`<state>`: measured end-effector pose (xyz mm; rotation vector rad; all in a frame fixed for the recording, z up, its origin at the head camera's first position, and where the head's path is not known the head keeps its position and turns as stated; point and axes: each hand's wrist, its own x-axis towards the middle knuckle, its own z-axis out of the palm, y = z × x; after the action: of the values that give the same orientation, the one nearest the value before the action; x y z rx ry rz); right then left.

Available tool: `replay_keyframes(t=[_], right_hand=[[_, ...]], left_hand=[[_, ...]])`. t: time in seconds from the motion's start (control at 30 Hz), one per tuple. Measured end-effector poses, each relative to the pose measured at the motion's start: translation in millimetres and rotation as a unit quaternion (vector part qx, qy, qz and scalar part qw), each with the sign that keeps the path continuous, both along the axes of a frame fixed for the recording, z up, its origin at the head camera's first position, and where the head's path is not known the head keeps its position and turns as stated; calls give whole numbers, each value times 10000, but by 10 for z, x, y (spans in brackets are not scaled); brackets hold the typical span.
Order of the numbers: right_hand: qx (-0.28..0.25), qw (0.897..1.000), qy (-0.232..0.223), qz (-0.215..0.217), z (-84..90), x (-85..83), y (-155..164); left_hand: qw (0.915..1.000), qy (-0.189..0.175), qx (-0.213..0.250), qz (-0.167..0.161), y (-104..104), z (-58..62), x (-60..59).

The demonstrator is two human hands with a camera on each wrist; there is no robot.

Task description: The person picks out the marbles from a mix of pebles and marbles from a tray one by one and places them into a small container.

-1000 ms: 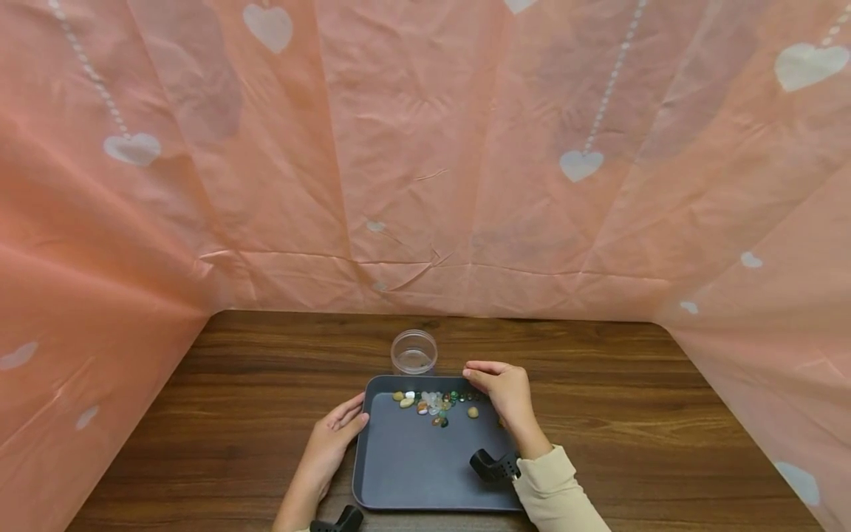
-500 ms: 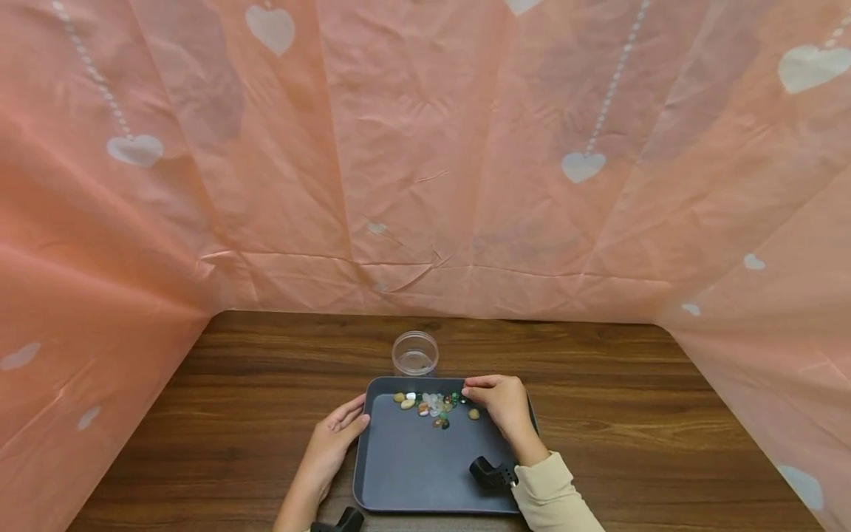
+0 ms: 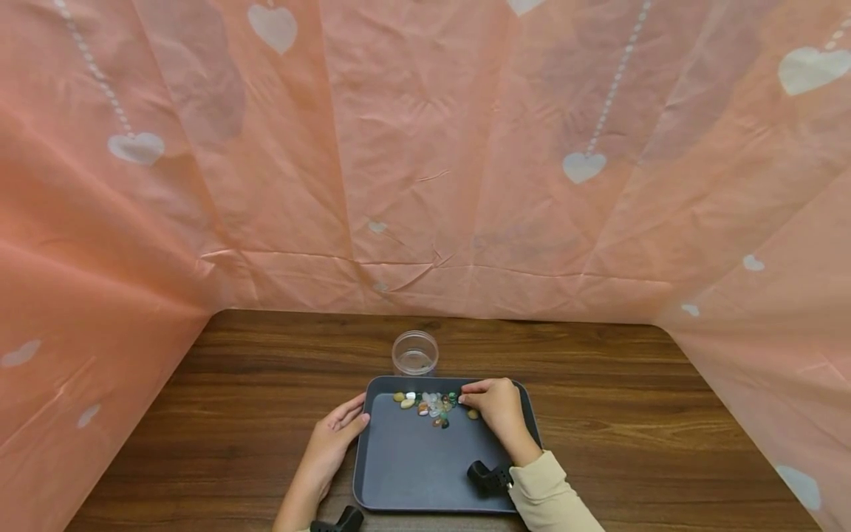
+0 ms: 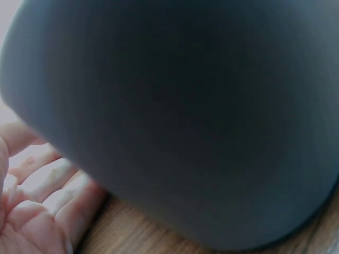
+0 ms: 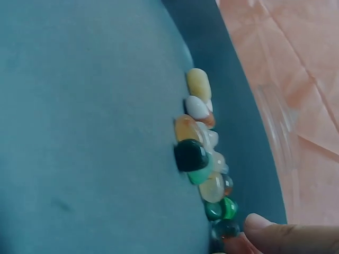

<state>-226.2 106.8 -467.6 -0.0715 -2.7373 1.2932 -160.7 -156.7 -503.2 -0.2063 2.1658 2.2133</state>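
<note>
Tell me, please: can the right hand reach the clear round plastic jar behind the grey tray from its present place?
Probably yes. The right hand rests among the small polished stones near the tray's far rim, and the clear round plastic jar stands just beyond it with nothing between.

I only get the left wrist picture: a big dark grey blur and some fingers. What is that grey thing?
Observer: A dark grey tray on a wooden table; the left hand rests against its left edge.
Visitor: Anything in the tray?
Observer: A cluster of small polished stones along its far side, green, white, amber and clear.
Visitor: And the other hand?
Observer: The right hand has its fingertips at the right end of that cluster.
Visitor: Anything else on the table?
Observer: A clear round jar, just behind the tray.
</note>
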Motion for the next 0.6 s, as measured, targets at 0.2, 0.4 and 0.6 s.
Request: replay_keyframes(t=[0.2,0.4,0.6], right_hand=[[196,9993,191,247,-5,29,-72],[587,9970,392,304,-4,53,-124],[757,9956,442,345,-10,49,-119]], left_hand=[[10000,-6,-7,33,8,-4,3],[10000,-37,2,21,10,6,4],[10000,-25,-15,19,13,7,5]])
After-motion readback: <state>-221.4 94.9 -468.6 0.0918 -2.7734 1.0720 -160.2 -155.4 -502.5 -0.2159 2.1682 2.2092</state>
